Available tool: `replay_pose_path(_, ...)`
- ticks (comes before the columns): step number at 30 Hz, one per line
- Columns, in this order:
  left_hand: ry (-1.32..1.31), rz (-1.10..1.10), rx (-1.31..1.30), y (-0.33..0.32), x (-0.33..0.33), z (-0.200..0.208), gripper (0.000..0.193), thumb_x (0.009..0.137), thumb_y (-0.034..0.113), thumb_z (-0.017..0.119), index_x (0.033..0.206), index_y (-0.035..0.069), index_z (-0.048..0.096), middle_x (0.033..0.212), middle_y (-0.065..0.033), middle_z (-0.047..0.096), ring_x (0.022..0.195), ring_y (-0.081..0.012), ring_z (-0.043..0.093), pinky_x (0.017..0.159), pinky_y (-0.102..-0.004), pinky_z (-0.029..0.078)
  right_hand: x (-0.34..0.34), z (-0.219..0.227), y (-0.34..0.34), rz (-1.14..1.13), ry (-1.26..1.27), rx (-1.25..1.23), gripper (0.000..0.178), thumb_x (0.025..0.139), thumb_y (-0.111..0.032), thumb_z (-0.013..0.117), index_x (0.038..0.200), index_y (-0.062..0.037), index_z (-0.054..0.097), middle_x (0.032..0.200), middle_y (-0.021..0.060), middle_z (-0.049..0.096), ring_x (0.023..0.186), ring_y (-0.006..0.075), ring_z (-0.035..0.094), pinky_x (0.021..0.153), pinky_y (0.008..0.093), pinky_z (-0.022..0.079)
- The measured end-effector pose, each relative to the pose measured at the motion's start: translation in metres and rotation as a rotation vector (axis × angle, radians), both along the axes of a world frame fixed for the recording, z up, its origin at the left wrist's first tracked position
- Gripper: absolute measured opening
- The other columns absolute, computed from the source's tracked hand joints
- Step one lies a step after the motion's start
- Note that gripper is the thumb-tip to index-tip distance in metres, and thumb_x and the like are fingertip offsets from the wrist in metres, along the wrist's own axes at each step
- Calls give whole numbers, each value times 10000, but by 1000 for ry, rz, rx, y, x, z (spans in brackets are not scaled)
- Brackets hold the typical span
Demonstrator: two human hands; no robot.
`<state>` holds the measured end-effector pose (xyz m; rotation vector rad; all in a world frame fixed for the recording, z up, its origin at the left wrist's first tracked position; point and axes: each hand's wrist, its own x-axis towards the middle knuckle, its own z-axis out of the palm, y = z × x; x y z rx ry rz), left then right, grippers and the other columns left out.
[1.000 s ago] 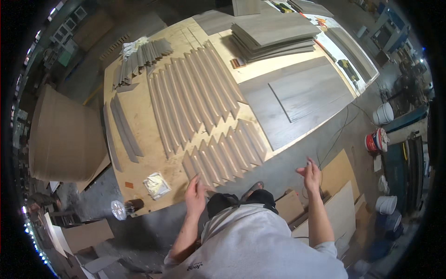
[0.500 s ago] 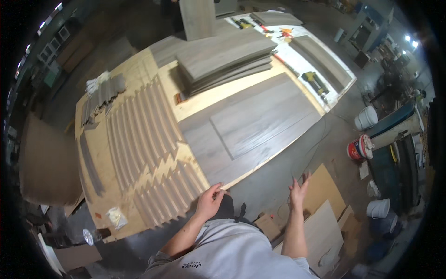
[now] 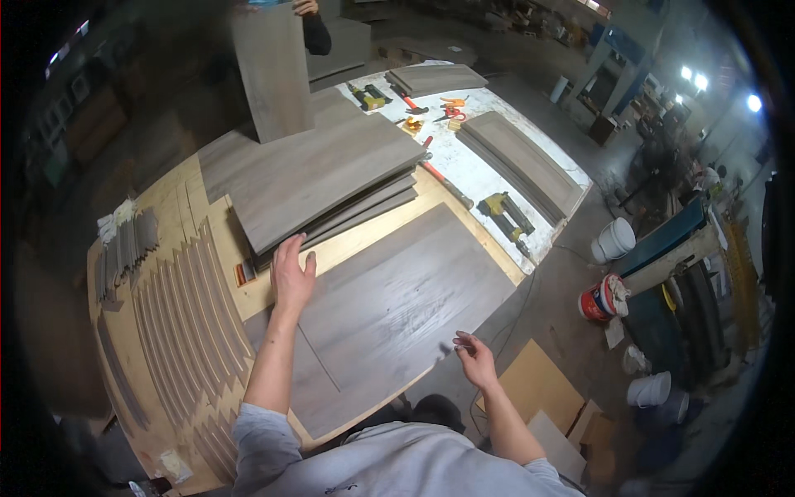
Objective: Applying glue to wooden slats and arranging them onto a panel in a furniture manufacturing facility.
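Note:
A wide grey wood-grain panel (image 3: 397, 306) lies flat on the wooden table in front of me. Beyond it stands a stack of similar grey boards (image 3: 331, 178), its top board slightly askew. My left hand (image 3: 293, 273) reaches over the panel to the near edge of that stack, fingers stretched out; whether they touch the board I cannot tell. Close to the panel's front right edge, my right hand (image 3: 476, 361) hangs with loosely bent, parted fingers and nothing in it. A thin dark line (image 3: 319, 356) runs along the panel's surface beside my left forearm.
Rows of narrow grey strips (image 3: 186, 323) cover the table's left side. Nail guns (image 3: 507, 219), a hammer (image 3: 447, 184) and orange-handled tools lie on the white surface at right. Across the table a co-worker's hand (image 3: 305, 7) steadies an upright board (image 3: 273, 74). Buckets (image 3: 614, 240) stand on the floor.
My left hand has moved from the panel's near corner forward to the stack. My right hand has come forward and left, nearer the panel's edge. The view has shifted with my head.

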<state>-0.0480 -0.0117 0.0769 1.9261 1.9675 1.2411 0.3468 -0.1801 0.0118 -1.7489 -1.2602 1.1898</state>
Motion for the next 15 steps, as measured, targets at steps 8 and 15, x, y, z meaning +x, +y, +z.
replay_pose_path(8, -168, 274, -221, -104, 50, -120, 337, 883, 137, 682, 1202, 33, 649, 1206, -200, 650, 1151, -390, 601, 1008, -441, 480, 76, -17, 152, 23, -40, 117, 351, 987, -87, 571, 1317, 25, 609, 1225, 147, 698, 1120, 200, 651, 982, 329, 501)
replay_pose_path(15, -71, 786, -219, -234, 13, -166, 338, 893, 161, 653, 1212, 53, 622, 1186, -186, 662, 1135, -404, 607, 962, -468, 496, 78, -56, 231, 262, 205, 35, 306, 1033, -54, 517, 1310, 63, 578, 1148, 115, 661, 1054, 163, 625, 969, 283, 486)
